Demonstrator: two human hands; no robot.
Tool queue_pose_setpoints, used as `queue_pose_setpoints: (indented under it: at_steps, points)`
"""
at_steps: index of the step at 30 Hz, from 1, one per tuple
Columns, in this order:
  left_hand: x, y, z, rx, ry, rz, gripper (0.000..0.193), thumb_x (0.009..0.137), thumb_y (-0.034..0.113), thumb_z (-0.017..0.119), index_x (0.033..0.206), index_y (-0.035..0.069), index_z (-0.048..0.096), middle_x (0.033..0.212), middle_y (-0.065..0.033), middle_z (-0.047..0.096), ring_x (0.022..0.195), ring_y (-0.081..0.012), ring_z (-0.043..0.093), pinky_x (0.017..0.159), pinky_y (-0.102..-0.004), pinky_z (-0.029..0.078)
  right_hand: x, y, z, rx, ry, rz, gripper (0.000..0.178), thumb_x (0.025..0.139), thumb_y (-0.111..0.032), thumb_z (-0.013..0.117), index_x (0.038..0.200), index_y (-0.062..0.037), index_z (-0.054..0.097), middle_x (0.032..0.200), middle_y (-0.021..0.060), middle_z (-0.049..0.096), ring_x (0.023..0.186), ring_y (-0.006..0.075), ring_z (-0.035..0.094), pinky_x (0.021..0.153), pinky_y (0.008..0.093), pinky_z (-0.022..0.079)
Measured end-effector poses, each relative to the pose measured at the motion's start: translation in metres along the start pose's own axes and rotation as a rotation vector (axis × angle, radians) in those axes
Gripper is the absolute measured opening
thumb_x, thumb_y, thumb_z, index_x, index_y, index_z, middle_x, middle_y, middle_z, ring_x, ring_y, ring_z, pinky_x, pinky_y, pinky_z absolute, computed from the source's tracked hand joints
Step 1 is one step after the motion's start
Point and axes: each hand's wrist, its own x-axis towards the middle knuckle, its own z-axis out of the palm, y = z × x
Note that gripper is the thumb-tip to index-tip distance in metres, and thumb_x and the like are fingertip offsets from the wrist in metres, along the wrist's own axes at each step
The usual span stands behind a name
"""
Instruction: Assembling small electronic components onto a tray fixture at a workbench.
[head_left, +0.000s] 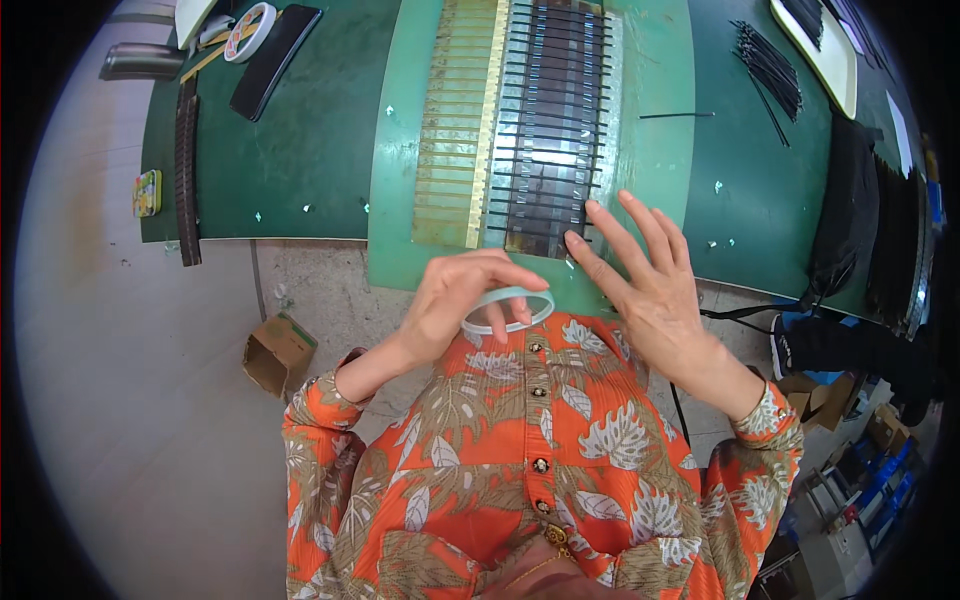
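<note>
My left hand (438, 305) is closed around a thin roll of clear, pale green tape (547, 308), held just in front of my shirt with some fingers through the ring. My right hand (660, 305) lies with fingers spread, its thumb and index tips at the near right corner of a flat jig. Across that jig runs a row of thin black rods (545, 160) over a dark panel, their ends sticking out on both sides. Along its left runs a brass-coloured toothed strip (487, 120), beside a slotted yellowish plate (447, 150).
The jig lies on a light green mat (395, 190) on a dark green table. At the left are a black phone (277, 65), a white tape roll (250, 32) and a small tin (147, 193). At the right sit loose black rods (770, 70), a cream tray (845, 80) and a black bag (848, 210).
</note>
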Motion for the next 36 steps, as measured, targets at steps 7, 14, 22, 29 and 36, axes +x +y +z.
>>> queue_pose_setpoints:
  at_steps: [7,14,22,29,36]
  points:
    - [-0.002,0.009,0.007,0.097,0.110,-0.222,0.032,0.091,0.023,0.053,0.107,-0.004,0.059,0.072,-0.0085,0.060,0.062,-0.0151,0.062,0.048,-0.0231,0.052,-0.010,-0.002,0.014,-0.003,0.079,-0.055,0.066,0.061,-0.003,0.065,0.125,-0.0131,0.052,0.137,0.0092,0.038,0.130,0.0318,0.031,0.103,0.0467,0.029]
    - [-0.022,0.017,0.036,-0.072,0.183,-0.498,0.031,0.089,0.013,0.055,0.118,0.000,0.051,0.074,-0.0061,0.061,0.064,-0.0155,0.063,0.050,-0.0235,0.053,-0.002,0.005,0.011,-0.014,0.094,-0.152,0.063,0.061,-0.003,0.065,0.122,-0.0106,0.053,0.134,0.0116,0.041,0.129,0.0327,0.032,0.103,0.0462,0.030]
    - [-0.017,0.011,0.046,-0.241,0.282,-0.558,0.031,0.090,0.014,0.054,0.117,-0.002,0.052,0.084,-0.0083,0.063,0.074,-0.0171,0.066,0.054,-0.0250,0.056,0.012,0.027,-0.021,0.015,0.021,-0.083,0.052,0.069,-0.008,0.066,0.119,-0.0057,0.051,0.108,0.0144,0.054,0.094,0.0262,0.058,0.074,0.0371,0.048]
    - [-0.008,0.011,0.034,-0.302,0.242,-0.505,0.032,0.092,0.018,0.051,0.111,-0.006,0.056,0.094,-0.0126,0.064,0.078,-0.0162,0.067,0.056,-0.0248,0.057,0.012,0.043,-0.008,-0.063,0.171,0.164,0.036,0.081,-0.017,0.064,0.112,-0.0051,0.050,0.090,0.0107,0.052,0.079,0.0234,0.059,0.056,0.0345,0.047]
    - [-0.006,0.009,0.025,-0.339,0.201,-0.458,0.033,0.093,0.019,0.049,0.111,-0.007,0.056,0.092,-0.0120,0.064,0.078,-0.0156,0.067,0.055,-0.0235,0.057,-0.005,0.010,0.000,0.077,0.178,-0.017,0.033,0.078,-0.012,0.065,0.109,-0.0046,0.056,0.094,0.0074,0.054,0.079,0.0226,0.059,0.056,0.0335,0.048]
